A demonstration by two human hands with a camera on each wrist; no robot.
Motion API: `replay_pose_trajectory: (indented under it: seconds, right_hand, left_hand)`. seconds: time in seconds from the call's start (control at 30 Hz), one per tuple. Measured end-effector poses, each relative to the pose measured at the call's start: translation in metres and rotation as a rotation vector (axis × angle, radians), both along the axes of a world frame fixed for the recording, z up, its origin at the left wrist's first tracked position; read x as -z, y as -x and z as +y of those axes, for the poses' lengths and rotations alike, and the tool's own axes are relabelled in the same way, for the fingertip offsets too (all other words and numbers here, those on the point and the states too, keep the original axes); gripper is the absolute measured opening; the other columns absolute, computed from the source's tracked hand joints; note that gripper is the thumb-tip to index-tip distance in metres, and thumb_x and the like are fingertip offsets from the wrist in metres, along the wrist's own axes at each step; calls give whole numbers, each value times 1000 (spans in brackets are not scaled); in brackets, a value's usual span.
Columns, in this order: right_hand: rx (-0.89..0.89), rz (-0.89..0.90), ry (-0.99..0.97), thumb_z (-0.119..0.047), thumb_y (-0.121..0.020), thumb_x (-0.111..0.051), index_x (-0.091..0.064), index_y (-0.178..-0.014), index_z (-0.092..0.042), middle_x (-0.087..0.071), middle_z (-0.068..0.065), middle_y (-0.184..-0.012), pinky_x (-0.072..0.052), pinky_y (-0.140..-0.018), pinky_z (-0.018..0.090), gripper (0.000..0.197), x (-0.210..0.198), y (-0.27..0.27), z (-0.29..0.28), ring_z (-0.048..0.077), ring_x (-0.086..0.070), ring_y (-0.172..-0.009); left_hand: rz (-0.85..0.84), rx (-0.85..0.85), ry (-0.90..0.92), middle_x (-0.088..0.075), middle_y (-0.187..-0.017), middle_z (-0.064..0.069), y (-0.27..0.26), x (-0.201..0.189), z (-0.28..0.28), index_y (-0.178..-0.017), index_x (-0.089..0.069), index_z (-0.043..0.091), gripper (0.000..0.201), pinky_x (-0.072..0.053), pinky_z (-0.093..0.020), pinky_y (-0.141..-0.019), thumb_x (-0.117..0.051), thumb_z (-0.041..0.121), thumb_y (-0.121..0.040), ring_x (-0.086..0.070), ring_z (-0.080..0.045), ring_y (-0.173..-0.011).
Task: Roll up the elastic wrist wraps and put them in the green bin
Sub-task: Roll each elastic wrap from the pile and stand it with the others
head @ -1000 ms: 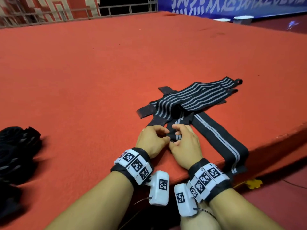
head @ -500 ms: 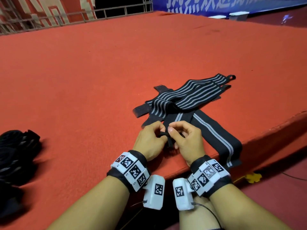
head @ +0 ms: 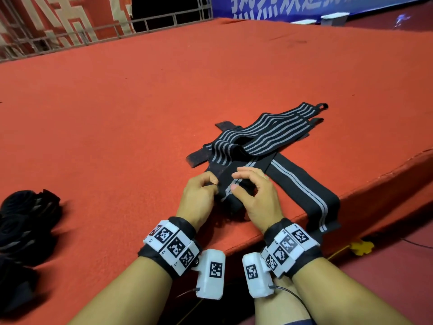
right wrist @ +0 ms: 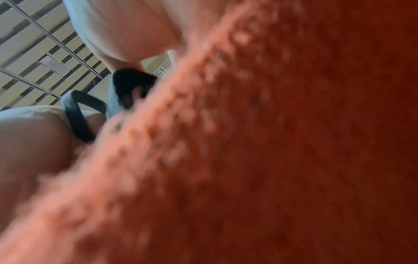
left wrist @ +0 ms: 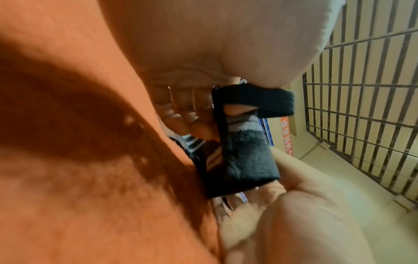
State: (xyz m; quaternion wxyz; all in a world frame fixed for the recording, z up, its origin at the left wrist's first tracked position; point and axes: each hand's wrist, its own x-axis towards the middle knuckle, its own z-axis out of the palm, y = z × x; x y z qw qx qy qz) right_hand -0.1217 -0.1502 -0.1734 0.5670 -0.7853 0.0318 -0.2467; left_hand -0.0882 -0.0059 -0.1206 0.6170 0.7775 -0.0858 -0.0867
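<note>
We saw both hands at the near edge of the red carpeted platform (head: 117, 113), working the end of one wrist wrap (head: 228, 181). The left hand (head: 199, 195) had its fingers curled and pinched the wrap's left edge, while the right hand (head: 255, 195) held the other edge between the thumb and the bent fingers. The black end of the wrap stood up between the two hands, lifted off the carpet, and its striped length ran away from them under the pile of other wraps (head: 264, 134).

From the left wrist view the end (left wrist: 246, 155) showed as a black fuzzy patch with grey stripes above it, and a thin black loop (left wrist: 260, 100) sat at its top, against the left fingers (left wrist: 194, 116). The right wrist view was blurred; we could make out only a dark loop (right wrist: 79, 117) and a dark bit of fabric (right wrist: 133, 85) beside the carpet.

The pile lay just beyond the hands, several black straps with grey stripes crossing one another. One long wrap (head: 307, 193) ran from the pile to the platform's edge and hung over it to the right of the right hand. A heap of dark items (head: 23, 221) lay on the carpet well apart to the left.
</note>
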Motion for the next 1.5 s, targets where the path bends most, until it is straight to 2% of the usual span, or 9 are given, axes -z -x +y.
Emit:
replay_pose_trajectory:
  seconds: [0.17,0.4,0.53,0.73,0.83,1.0,1.23,1.33,1.5]
  right_hand:
    - [-143,-2,6,-42,-78,-71,-71,-105,-31,-70,-14,-109,-45,-98,24,30,-10,8,2,9,-62,-112]
    - [122,47,-21,-6,-77,-78,-71,-86,-25,-72,-11,-86,-53,-82,29,22,-6,8,1,8,-67,-86]
    - [253,6,89,-4,-74,-78,-70,-81,-25,-68,-12,-86,-45,-80,22,24,-12,28,-12,9,-63,-86]
    - [469,31,152,3,-70,-72,-69,-94,-27,-63,-9,-104,-39,-91,19,39,-16,52,-60,24,-55,-108]
    - [614,285,123,-9,-76,-74,-62,-119,-22,-55,5,-124,-38,-104,38,47,-14,60,-89,32,-45,-121]
    - [580,424,184,-13,-83,-69,-56,-128,-14,-51,14,-128,-33,-106,39,47,-8,71,-96,38,-44,-124]
    - [546,373,-111,-30,-99,-56,-70,-112,-11,-69,14,-118,-40,-95,36,26,-29,76,-95,34,-58,-116]
    - [465,419,-137,-49,-92,-65,-68,-115,-8,-73,10,-109,-47,-98,40,47,-28,73,-86,32,-62,-112]
    - [206,374,-458,-52,-72,-76,-71,-78,2,-72,27,-80,-57,-77,63,55,-26,67,-73,45,-70,-79]
  left_hand:
    - [25,-73,127,-63,-76,-9,-8,-1,-6,-74,-57,17,26,-45,-37,-64,-56,-5,-89,-57,-24,-70]
    - [-44,134,135,-50,-64,0,-5,-1,-9,-78,-55,8,8,-36,-18,-51,-63,5,-78,-44,-9,-57]
    - [-40,249,165,-52,-62,4,3,-6,-21,-78,-56,7,10,-38,-16,-50,-58,10,-69,-45,-7,-54]
    - [-219,333,-8,-46,-68,7,14,5,-61,-82,-66,7,9,-36,-16,-63,-74,9,-86,-42,-6,-63]
    - [-290,272,-35,-50,-71,11,19,9,-77,-79,-68,12,14,-35,-15,-64,-76,23,-81,-44,2,-61]
    - [-338,237,-73,-54,-84,6,29,12,-85,-78,-71,26,13,-36,-14,-69,-78,19,-86,-49,3,-68]
    - [-231,301,-48,-58,-81,3,33,18,-81,-77,-71,28,8,-46,-33,-72,-75,23,-83,-54,-2,-72]
    - [-180,341,-2,-64,-81,-4,37,15,-80,-83,-71,16,5,-49,-32,-73,-75,20,-84,-56,-9,-72]
    - [-148,463,-28,-60,-78,3,37,10,-70,-86,-69,7,7,-48,-32,-69,-73,13,-86,-57,-12,-69]
